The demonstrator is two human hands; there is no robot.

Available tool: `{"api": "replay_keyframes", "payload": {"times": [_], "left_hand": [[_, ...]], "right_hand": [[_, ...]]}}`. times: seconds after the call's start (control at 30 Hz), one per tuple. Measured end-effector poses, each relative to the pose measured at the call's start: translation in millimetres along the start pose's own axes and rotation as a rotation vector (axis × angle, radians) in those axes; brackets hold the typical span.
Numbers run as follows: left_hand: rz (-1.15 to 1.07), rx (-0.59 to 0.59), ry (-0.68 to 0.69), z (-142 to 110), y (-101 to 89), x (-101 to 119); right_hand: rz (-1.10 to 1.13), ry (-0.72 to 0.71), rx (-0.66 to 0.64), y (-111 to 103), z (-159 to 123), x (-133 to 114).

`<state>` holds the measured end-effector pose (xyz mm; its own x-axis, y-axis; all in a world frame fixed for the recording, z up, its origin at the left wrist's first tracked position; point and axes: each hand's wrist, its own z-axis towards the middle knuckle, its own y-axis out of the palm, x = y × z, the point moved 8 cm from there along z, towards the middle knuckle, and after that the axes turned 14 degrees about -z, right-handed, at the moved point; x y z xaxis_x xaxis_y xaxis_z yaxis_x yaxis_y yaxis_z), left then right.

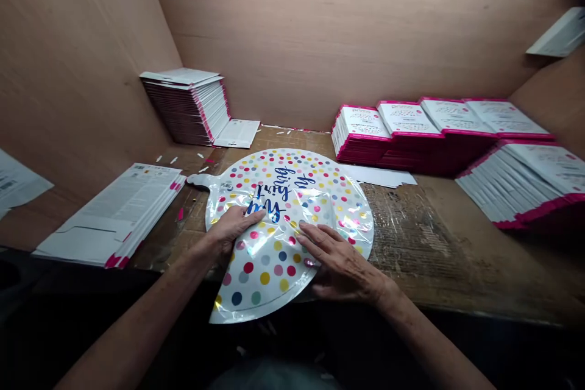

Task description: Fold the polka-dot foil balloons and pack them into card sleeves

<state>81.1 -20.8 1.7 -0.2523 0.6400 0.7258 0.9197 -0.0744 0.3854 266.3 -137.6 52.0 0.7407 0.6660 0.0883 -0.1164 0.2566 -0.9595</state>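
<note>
The left hand (233,225) grips the left edge of the sheet, thumb laid over the top and fingers curled beneath; the right hand (340,259) is spread loosely, fingertips resting on the surface and thumb just off the lower rim. Between them, in the middle of the frame, lies a flat, dotted foil balloon (286,234), partly folded, its lower part hanging past the front edge of the worktop (411,262). It should be very light and limp, with a slick, glossy skin that could slide under dry fingers and crease readily; a sharp nail might mark or pierce it. The folded edges look the best hold, pinched broadly with thumb above and fingers below, with a flat palm steadying the rest. The narrow neck (204,180), pointing left, seems the weaker place to pull. Farther out, a white strip (379,175) lies just beyond the balloon's right side, printed sleeves (116,213) lie at the left, a tall stack (187,106) stands upper left, and pink-edged packets (406,128) fill the right
</note>
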Motion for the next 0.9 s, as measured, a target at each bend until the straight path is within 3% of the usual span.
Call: {"api": "replay_keyframes", "payload": {"times": [0.1, 0.2, 0.3, 0.37, 0.43, 0.5, 0.53, 0.6, 0.63, 0.73, 0.83, 0.9], "left_hand": [[-0.019, 0.021, -0.034, 7.4, 6.2, -4.1], [-0.033, -0.055, -0.096, 16.4, 32.9, -4.6], [0.044, -0.085, -0.035, 22.0, 52.5, 3.2], [0.114, -0.037, 0.029, 21.5, 50.8, 6.0], [0.255, 0.069, 0.194, 15.9, 36.9, 13.4], [0.525, 0.17, 0.511, 0.8, 23.0, 28.8], [0.691, 0.165, 0.693, -9.8, 22.1, 34.4], [0.992, 0.007, 0.985, -29.2, 28.5, 31.1], [1.086, -0.121, 1.05, -35.1, 30.4, 23.8], [1.232, -0.4, 1.065, -42.4, 25.5, 7.1], [1.252, -0.466, 1.017, -40.6, 16.2, 6.9], [1.235, -0.48, 0.994, -37.9, 11.3, 8.5]], "right_hand": [[-0.019, -0.02, 0.076, -0.8, 5.6, -5.8], [-0.1, 0.001, 0.215, -4.9, 9.5, -1.2], [-0.165, 0.008, 0.305, -6.1, 10.4, 6.6], [-0.203, 0.022, 0.323, -6.0, 8.0, 10.8], [-0.231, 0.031, 0.285, -3.4, 3.9, 12.7], [-0.242, 0.037, 0.208, 0.7, -0.6, 12.4], [-0.242, 0.037, 0.173, 2.2, -2.5, 11.7], [-0.233, 0.033, 0.116, 3.8, -4.1, 9.9], [-0.222, 0.023, 0.095, 4.1, -3.5, 8.8], [-0.148, -0.042, -0.002, 8.9, 3.8, 4.0], [-0.083, -0.02, -0.079, 15.1, 13.8, 0.9], [-0.118, 0.057, -0.051, 14.6, 18.9, -1.5]]}}
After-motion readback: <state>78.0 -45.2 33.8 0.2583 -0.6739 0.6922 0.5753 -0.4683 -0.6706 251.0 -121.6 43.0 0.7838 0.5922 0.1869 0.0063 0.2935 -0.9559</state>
